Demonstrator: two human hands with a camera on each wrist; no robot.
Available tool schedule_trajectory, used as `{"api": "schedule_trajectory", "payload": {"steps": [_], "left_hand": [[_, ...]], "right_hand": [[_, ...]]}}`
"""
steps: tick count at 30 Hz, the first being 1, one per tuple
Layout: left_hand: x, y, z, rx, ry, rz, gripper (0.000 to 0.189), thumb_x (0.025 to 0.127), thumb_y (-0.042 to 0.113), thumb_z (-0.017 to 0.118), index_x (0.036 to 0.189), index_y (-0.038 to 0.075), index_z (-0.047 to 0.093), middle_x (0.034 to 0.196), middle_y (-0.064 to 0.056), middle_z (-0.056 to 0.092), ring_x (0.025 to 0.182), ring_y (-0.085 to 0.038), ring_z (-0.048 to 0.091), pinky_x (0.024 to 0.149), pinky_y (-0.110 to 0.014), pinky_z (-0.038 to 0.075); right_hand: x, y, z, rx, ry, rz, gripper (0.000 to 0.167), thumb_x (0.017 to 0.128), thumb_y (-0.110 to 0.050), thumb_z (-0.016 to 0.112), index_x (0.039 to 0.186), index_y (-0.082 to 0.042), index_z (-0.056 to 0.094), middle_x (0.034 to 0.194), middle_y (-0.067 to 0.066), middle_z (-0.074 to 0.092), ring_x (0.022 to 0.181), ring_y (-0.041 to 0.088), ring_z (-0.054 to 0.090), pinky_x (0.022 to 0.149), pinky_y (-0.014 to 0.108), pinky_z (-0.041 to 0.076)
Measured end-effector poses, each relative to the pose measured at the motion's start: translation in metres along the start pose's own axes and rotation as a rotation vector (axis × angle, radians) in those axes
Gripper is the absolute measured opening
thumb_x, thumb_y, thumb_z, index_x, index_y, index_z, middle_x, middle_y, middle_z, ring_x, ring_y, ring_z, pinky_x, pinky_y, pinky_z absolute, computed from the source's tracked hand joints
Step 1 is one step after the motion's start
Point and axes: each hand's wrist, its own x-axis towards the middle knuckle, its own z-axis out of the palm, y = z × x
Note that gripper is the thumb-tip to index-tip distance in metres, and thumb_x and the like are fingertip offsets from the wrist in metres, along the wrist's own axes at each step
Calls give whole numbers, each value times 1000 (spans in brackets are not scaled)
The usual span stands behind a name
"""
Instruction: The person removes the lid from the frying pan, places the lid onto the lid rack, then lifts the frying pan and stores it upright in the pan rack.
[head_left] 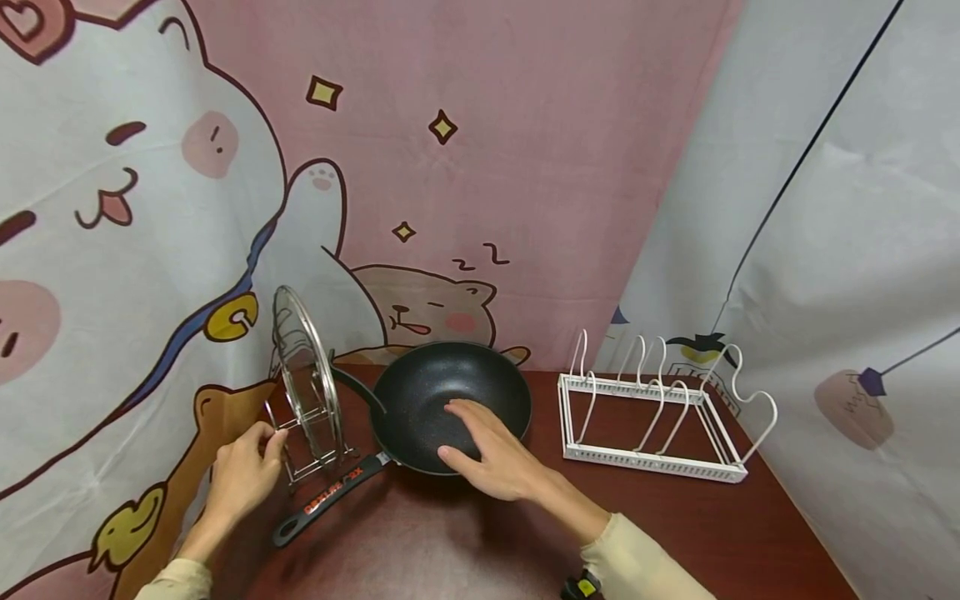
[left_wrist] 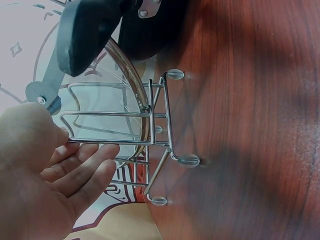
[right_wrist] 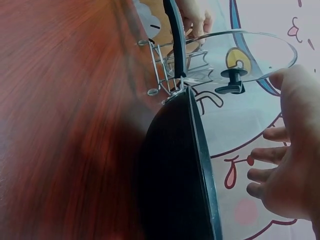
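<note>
A glass lid point(head_left: 303, 350) with a metal rim and a dark knob point(right_wrist: 234, 80) stands on edge in a small wire lid rack point(left_wrist: 152, 120). My left hand point(head_left: 243, 471) pinches an upright wire of this rack between thumb and fingers, seen closer in the left wrist view. Beside it lies a black wok point(head_left: 450, 367), its long handle point(head_left: 330, 500) pointing toward the front left. Over the wok's near right side hovers my right hand point(head_left: 498, 454), fingers extended and thumb apart, with nothing in it.
A white metal rack point(head_left: 652, 462) with several curved dividers stands to the right on the dark red wooden table point(head_left: 480, 550). Cloth printed with cartoon animals point(head_left: 487, 167) hangs behind and at the sides, close to the table's edges.
</note>
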Motion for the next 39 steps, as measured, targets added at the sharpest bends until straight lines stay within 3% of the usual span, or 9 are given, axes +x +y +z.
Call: {"api": "schedule_trajectory", "payload": {"steps": [9, 16, 23, 39], "left_hand": [[0, 1, 0, 0, -10, -11, 21, 111, 24, 70, 95, 10, 69, 89, -23, 79, 90, -60, 74, 75, -72, 51], [-1, 1, 1, 3, -22, -18, 22, 112, 25, 69, 96, 9, 70, 92, -24, 79, 93, -62, 74, 77, -72, 52], [-1, 1, 0, 6, -18, -15, 22, 112, 25, 69, 96, 10, 69, 89, -22, 78, 88, -58, 75, 73, -70, 52], [-1, 0, 0, 15, -6, 1, 22, 112, 25, 70, 94, 11, 68, 79, -12, 74, 80, -47, 74, 66, -57, 50]], "right_hand": [[-18, 10, -3, -82, -4, 55, 75, 112, -55, 63, 173, -16, 42, 182, 8, 41, 175, 34, 30, 138, 65, 30], [-31, 23, -4, -153, 49, 61, 77, 111, -54, 66, 169, -9, 47, 179, 15, 45, 172, 43, 34, 136, 68, 32], [-42, 37, -5, -211, 64, 114, 79, 111, -55, 65, 171, -9, 44, 181, 15, 41, 173, 44, 30, 137, 68, 30], [-53, 61, -4, -401, 199, 137, 75, 108, -47, 72, 162, 2, 53, 170, 30, 50, 163, 54, 44, 134, 67, 37]]}}
